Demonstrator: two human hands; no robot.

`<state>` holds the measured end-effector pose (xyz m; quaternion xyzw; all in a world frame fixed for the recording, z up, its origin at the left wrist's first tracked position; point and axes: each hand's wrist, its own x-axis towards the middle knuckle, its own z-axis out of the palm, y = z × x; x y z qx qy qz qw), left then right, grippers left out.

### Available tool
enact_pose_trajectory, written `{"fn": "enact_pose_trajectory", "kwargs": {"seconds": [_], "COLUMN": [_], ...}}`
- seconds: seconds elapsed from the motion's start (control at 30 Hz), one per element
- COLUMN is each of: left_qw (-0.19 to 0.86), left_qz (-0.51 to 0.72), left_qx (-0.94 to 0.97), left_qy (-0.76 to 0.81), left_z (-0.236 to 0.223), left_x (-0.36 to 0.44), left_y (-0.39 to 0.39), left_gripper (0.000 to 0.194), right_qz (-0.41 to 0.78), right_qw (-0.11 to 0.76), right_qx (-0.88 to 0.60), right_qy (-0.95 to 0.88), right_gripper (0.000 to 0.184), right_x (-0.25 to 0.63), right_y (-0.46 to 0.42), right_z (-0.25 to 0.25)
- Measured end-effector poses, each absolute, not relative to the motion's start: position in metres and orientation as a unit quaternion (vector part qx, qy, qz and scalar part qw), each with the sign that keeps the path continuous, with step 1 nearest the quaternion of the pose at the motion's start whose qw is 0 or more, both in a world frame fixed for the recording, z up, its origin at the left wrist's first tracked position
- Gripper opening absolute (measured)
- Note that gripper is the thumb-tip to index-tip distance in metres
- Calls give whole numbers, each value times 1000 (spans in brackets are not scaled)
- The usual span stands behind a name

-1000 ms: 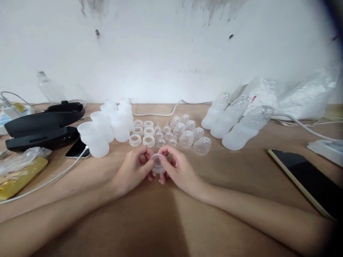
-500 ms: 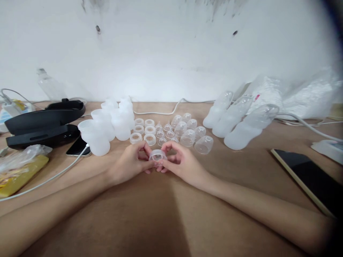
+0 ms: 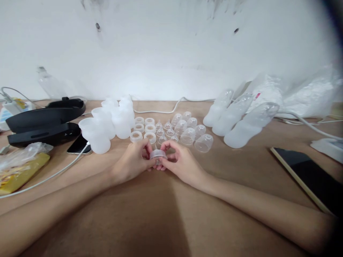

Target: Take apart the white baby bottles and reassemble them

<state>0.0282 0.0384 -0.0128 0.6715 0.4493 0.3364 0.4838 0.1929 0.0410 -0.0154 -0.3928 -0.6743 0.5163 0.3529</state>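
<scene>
Between my left hand [image 3: 136,158] and my right hand [image 3: 180,160] is a baby bottle nipple in its screw ring [image 3: 158,154]. Thumbs and fingers of both hands pinch it from either side, just above the table. Its narrow tip seems to point up and the clear base hangs below the ring; fingers cover part of it. Beyond my hands lie several loose screw rings [image 3: 136,136] in two columns. Clear nipples [image 3: 170,133] stand beside them, then clear dome caps [image 3: 188,136].
Open frosted bottles [image 3: 99,137] stand at the left back, capped bottles [image 3: 239,132] at the right back. A black device [image 3: 45,119], a yellow packet [image 3: 25,171] and a cabled phone [image 3: 78,145] lie left. A larger phone [image 3: 302,178] lies right, before white plastic bags [image 3: 305,92].
Both hands have tilted the ring and nipple from facing me to nearly level, tip upward. They stay in about the same place; the view has shifted slightly.
</scene>
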Motion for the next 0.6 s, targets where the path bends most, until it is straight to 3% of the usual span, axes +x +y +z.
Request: {"fn": "enact_pose_trajectory", "kwargs": {"seconds": [0.2, 0.43, 0.6], "left_qw": [533, 372, 375], "left_qz": [341, 370, 362], "left_qx": [642, 726, 717], "left_qy": [433, 445, 462], "left_z": [-6, 0, -4], "left_x": [27, 32, 38], "left_y": [37, 27, 27], "left_gripper": [27, 13, 12], "right_qz": [522, 367, 312], "right_qw": [362, 377, 370], "right_qx": [-389, -392, -409], "right_qy": [-667, -754, -774], "right_gripper": [17, 10, 4], "right_x": [194, 194, 191], "right_y": [40, 38, 38], "right_z": [-13, -11, -12]}}
